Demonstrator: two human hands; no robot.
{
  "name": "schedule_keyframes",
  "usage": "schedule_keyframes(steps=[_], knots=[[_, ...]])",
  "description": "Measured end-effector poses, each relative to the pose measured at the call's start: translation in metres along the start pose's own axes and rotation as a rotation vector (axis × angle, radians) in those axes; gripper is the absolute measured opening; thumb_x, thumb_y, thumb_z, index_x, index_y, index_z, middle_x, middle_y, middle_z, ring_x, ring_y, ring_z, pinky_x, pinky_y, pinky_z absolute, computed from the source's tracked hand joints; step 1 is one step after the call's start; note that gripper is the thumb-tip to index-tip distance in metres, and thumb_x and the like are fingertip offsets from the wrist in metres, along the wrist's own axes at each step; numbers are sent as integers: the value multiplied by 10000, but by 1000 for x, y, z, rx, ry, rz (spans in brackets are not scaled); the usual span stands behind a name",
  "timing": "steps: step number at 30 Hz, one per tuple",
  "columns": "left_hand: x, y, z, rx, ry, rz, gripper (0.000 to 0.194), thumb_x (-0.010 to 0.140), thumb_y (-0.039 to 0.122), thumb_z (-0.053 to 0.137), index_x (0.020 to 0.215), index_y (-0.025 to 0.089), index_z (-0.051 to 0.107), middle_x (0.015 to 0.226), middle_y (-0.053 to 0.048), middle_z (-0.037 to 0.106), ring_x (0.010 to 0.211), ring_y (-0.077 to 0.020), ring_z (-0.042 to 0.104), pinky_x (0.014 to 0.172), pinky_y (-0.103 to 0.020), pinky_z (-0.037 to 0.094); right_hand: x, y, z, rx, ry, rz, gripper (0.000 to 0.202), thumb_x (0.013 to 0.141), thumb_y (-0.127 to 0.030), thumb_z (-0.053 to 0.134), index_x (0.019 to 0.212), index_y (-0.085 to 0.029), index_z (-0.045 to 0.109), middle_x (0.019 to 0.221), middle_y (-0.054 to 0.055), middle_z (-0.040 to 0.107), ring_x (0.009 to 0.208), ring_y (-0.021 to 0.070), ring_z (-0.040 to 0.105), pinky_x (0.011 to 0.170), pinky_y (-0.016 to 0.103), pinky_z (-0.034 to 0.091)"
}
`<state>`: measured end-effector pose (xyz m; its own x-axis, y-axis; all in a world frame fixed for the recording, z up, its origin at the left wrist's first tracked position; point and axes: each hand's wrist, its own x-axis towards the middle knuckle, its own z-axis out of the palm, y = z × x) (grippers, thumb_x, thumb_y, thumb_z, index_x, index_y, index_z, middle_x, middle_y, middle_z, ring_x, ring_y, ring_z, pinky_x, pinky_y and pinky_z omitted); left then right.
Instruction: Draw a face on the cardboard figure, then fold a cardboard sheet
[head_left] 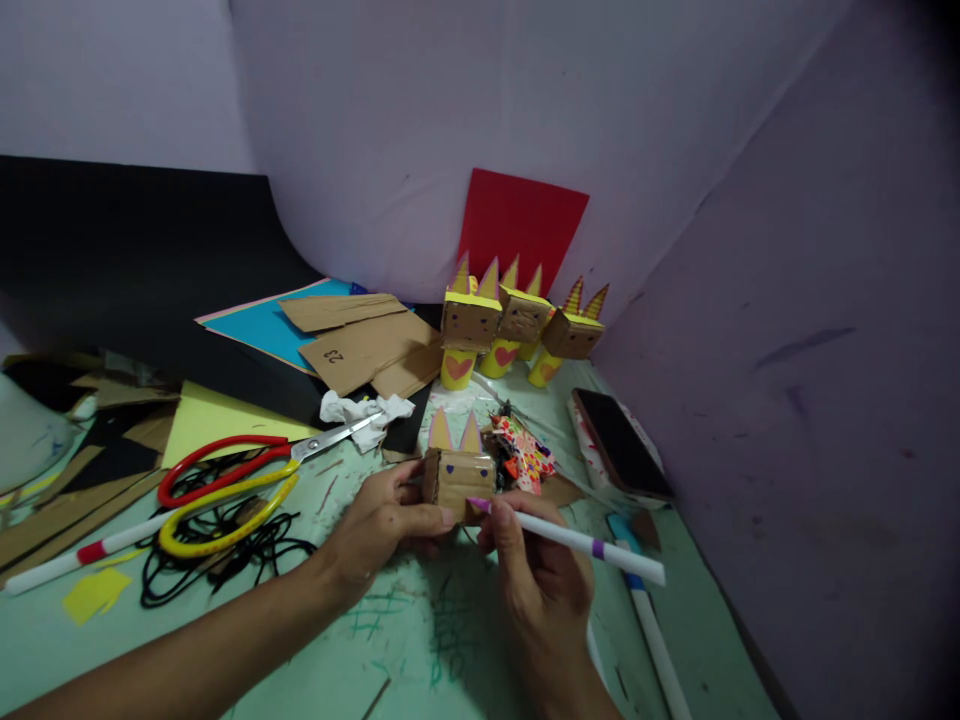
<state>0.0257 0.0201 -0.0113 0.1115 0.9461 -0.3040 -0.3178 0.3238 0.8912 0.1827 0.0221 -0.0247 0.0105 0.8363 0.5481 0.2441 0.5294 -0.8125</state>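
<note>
A small cardboard box head [461, 476] with two pointed ears and two dark eye dots is near the middle of the green table. My left hand [386, 515] grips its left side, thumb along the lower front. In my right hand [536, 565] is a white marker [562, 533] with a purple band, its purple tip at the lower right of the box front. Behind stand several finished-looking figures [471, 325] with cardboard heads, pointed ears and yellow bodies bearing hearts.
Scissors [292, 455] with red and yellow handles lie left, over black cord [225, 560]. Cardboard pieces [367, 345], a crumpled tissue [367, 415] and a red sheet [521, 225] are behind. A phone [622, 440] and a blue-banded marker [652, 625] are right.
</note>
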Motion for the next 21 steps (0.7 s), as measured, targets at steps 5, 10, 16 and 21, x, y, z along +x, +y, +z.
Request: schedule_keyframes(steps=[5, 10, 16, 21], knots=[[-1, 1, 0, 7, -5, -9, 646, 568, 255, 737, 1188, 146, 596, 1005, -113, 726, 898, -270, 654, 620, -290, 478, -1, -4, 5, 52, 58, 25, 90, 863, -229, 593, 832, -203, 673, 680, 7, 657, 617, 146, 613, 559, 259, 471], [-1, 3, 0, 6, -26, -17, 639, 585, 258, 735, 1197, 144, 590, 1004, -101, 727, 871, -243, 656, 627, -276, 483, -1, -2, 3, 41, 6, -1, 92, 856, -214, 597, 850, -203, 688, 662, 2, 656, 563, 136, 596, 518, 245, 465], [-3, 3, 2, 10, 9, -20, 650, 561, 247, 749, 1182, 138, 593, 964, -87, 738, 822, -221, 654, 600, -265, 492, 1, -4, 1, 12, 4, -13, 96, 851, -225, 602, 845, -202, 695, 639, 0, 656, 530, 132, 581, 502, 240, 460], [-3, 4, 1, 14, 5, -22, 652, 576, 251, 742, 1202, 153, 588, 990, -83, 741, 833, -219, 658, 610, -268, 491, 2, -6, 0, 5, -13, -42, 102, 852, -195, 594, 821, -203, 691, 666, 4, 672, 571, 135, 608, 534, 239, 472]])
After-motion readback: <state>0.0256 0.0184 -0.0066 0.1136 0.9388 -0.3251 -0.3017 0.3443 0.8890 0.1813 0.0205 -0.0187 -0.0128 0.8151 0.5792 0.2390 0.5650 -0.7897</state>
